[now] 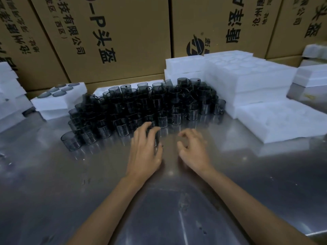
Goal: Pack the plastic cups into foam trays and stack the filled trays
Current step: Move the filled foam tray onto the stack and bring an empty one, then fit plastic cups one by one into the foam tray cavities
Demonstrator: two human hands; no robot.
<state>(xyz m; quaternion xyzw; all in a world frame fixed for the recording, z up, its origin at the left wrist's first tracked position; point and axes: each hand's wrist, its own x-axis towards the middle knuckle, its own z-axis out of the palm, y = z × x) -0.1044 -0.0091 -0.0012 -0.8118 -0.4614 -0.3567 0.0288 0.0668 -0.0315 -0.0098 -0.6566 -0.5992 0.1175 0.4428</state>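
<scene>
head view, left to right. at the far left edge stands a stack of white foam pieces [8, 89]. just right of it lies a filled foam tray [58, 101] on another foam layer; its round pockets hold smoky cups seen from above, six showing. in the middle of the steel table [53, 183] stands the mass of dark translucent plastic cups [150, 105], upright, with handles, stacked in tiers that rise toward the back. one single cup [70, 140] stands at the front left corner of the mass, just beside its neighbours. the left hand [145, 149] reaches to the front row; its fingers are spread and curled over the top of a front cup [156, 137], which the hand largely hides. the right hand [192, 149] hovers just beside it above the table, fingers loosely curled and apart, holding nothing. right of the cups stands a tall stack of empty foam trays [244, 80], touching the cup mass. in front of it a single empty tray [283, 121] lies flat on the table. behind everything, printed cardboard cartons [115, 36] form a wall.
</scene>
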